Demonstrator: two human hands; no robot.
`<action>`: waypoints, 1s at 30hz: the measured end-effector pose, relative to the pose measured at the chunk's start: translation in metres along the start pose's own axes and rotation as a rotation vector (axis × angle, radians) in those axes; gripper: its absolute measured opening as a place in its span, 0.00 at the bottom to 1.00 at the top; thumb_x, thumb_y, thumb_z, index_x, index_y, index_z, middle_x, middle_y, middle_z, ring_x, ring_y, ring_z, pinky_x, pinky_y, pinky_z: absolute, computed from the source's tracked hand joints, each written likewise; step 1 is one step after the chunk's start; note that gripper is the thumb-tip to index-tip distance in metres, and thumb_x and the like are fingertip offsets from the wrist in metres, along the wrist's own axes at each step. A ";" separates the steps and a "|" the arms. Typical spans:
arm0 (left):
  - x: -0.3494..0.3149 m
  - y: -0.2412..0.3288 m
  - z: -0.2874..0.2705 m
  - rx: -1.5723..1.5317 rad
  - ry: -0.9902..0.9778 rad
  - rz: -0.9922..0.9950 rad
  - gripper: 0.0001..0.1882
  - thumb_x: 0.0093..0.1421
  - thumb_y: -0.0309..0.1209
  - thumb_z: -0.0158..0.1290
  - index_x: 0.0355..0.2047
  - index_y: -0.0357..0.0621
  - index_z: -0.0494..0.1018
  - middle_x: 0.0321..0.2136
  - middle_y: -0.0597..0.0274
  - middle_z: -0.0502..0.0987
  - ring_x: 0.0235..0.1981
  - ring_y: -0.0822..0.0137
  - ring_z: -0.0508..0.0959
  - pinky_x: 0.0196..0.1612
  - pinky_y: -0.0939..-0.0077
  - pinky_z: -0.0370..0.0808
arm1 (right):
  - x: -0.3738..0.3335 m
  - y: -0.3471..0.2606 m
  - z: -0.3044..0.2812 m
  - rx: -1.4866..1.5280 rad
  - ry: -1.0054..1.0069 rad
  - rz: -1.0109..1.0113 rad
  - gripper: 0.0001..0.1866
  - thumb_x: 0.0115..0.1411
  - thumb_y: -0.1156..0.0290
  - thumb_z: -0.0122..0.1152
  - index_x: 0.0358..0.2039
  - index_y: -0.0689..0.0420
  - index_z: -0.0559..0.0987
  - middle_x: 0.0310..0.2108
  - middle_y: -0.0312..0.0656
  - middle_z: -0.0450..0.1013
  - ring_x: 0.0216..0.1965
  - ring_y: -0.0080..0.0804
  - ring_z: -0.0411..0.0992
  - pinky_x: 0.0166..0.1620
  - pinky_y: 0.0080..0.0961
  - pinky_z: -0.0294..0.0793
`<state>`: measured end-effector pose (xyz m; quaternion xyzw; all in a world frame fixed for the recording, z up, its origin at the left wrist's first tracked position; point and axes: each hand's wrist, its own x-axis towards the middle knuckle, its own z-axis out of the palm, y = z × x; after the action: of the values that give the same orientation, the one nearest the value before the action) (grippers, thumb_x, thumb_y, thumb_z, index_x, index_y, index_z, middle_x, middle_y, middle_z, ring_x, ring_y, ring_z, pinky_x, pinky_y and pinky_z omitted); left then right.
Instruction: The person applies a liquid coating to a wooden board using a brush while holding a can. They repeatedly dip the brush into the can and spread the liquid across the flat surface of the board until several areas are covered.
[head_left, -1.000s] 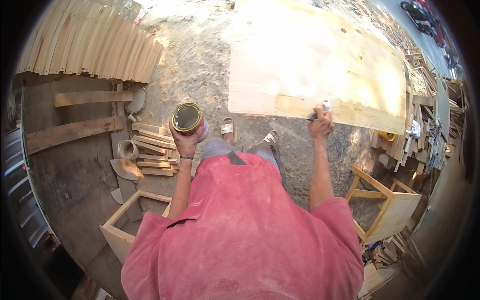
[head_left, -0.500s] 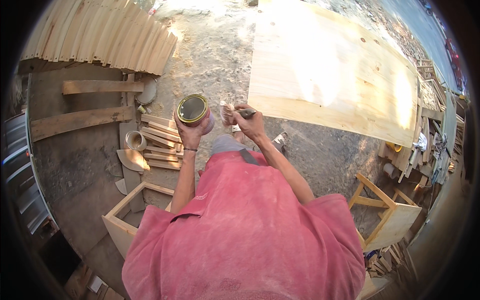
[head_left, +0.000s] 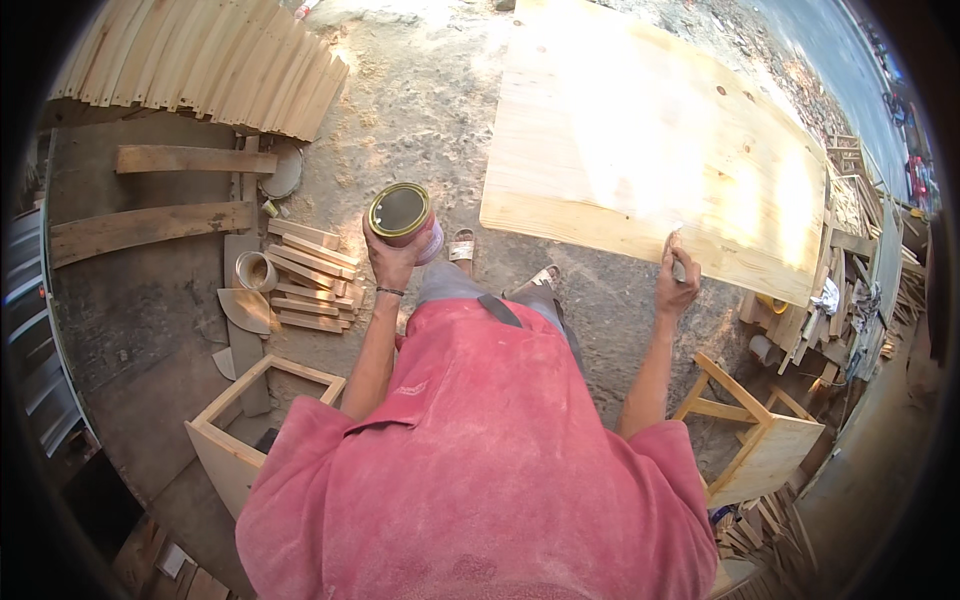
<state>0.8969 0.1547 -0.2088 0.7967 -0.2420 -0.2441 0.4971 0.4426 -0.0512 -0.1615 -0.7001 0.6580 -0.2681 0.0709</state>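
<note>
At upper-right pale plywood [head_left: 610, 195], gripping pale-tipped brush [head_left: 679, 271] in right hand [head_left: 675, 291], gold-rimmed tin [head_left: 401, 214] in left hand [head_left: 390, 262]. Risking spills if tilting.

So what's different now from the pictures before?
The right grip took the brush from the board over to the can, then swung it right again, back to the board's near edge. Nothing was picked up or let go. The left grip still holds the can.
</note>
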 end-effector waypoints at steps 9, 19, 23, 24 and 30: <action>0.008 0.013 0.011 -0.023 -0.039 0.092 0.64 0.38 0.46 0.79 0.69 0.41 0.51 0.58 0.48 0.69 0.60 0.52 0.71 0.62 0.60 0.70 | -0.064 -0.176 0.066 0.196 -0.407 -0.296 0.12 0.52 0.75 0.71 0.37 0.47 0.85 0.33 0.42 0.78 0.31 0.37 0.80 0.36 0.35 0.83; 0.022 -0.006 -0.026 -0.070 0.054 0.035 0.65 0.38 0.47 0.79 0.69 0.40 0.50 0.59 0.47 0.69 0.61 0.53 0.71 0.62 0.59 0.71 | 0.007 -0.211 0.116 0.755 -0.977 -0.061 0.16 0.60 0.75 0.65 0.47 0.67 0.81 0.36 0.45 0.83 0.38 0.28 0.80 0.43 0.25 0.79; 0.025 -0.010 -0.051 0.022 0.143 0.024 0.63 0.39 0.46 0.79 0.68 0.40 0.51 0.59 0.48 0.69 0.61 0.53 0.71 0.62 0.59 0.71 | 0.070 -0.218 0.140 0.665 -1.067 -0.145 0.10 0.59 0.74 0.65 0.37 0.69 0.84 0.41 0.42 0.82 0.37 0.27 0.80 0.42 0.26 0.79; 0.023 -0.014 -0.058 0.036 0.170 0.017 0.63 0.40 0.46 0.78 0.68 0.41 0.51 0.59 0.48 0.69 0.61 0.53 0.71 0.62 0.59 0.71 | 0.085 -0.225 0.144 0.637 -1.074 -0.162 0.10 0.59 0.74 0.65 0.35 0.69 0.84 0.41 0.41 0.82 0.36 0.27 0.80 0.42 0.26 0.79; 0.010 -0.017 -0.075 0.062 0.309 -0.031 0.63 0.41 0.49 0.77 0.69 0.41 0.49 0.61 0.48 0.67 0.62 0.53 0.71 0.63 0.58 0.70 | 0.192 -0.245 0.199 0.580 -0.938 -0.447 0.10 0.60 0.72 0.66 0.36 0.67 0.84 0.38 0.40 0.81 0.37 0.27 0.77 0.42 0.26 0.77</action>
<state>0.9539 0.2053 -0.1965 0.8433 -0.1577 -0.1185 0.4999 0.7501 -0.2558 -0.1649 -0.8175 0.2928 -0.1076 0.4842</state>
